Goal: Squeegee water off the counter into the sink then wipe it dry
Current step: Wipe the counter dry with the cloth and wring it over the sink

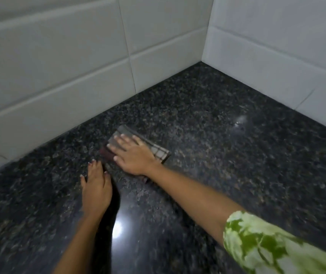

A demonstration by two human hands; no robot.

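Pressing down with my right hand [132, 155], palm flat and fingers spread rather than clenched, I pin a folded checked cloth [159, 152] against the dark speckled tabletop [237, 175]. That grip is a push from above, not a pinch. My left hand [96, 186] lies released just near-left of it, flat on the stone and grasping nothing.

From the head view, I judge the wipe-dry step is in hand; neither sink nor squeegee is in sight. What could go wrong: the cloth could bunch or slip out from under my palm, since only downward pressure keeps it there, and a wet polished surface would let it slide. A pass may also miss the far corner where the white tiled walls [59, 76] meet.

The cloth lies directly beneath my right hand, its checked edge showing to the right of my knuckles and a darker fold poking out left, near the left wall.
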